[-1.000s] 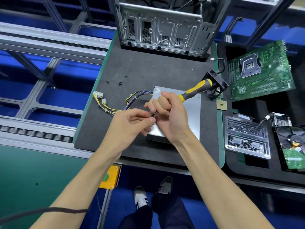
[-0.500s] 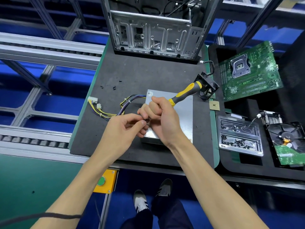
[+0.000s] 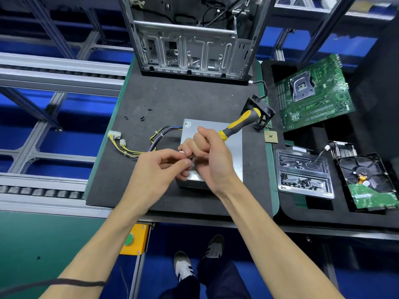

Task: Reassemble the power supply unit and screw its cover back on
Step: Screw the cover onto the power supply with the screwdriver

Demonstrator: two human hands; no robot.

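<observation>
The grey metal power supply unit (image 3: 234,145) lies flat on the black mat (image 3: 172,98), its cover facing up. A bundle of yellow, purple and black wires (image 3: 159,134) leaves its left side and ends in white connectors (image 3: 114,134). My right hand (image 3: 212,156) grips a screwdriver with a yellow and grey handle (image 3: 241,123), the handle pointing up and to the right. My left hand (image 3: 155,169) pinches at the screwdriver's thin tip (image 3: 191,156), over the unit's near left corner. Whether a screw sits between the fingers is hidden.
Loose black screws (image 3: 142,118) lie on the mat to the left. An open computer case (image 3: 190,39) stands at the back. A black fan (image 3: 260,114), a green motherboard (image 3: 313,98), a CPU chip (image 3: 271,137), a clear tray of screws (image 3: 302,173) and a hard drive (image 3: 369,180) lie on the right.
Both hands have stayed together at the screwdriver tip over the unit's left corner. Only the camera has shifted a little.
</observation>
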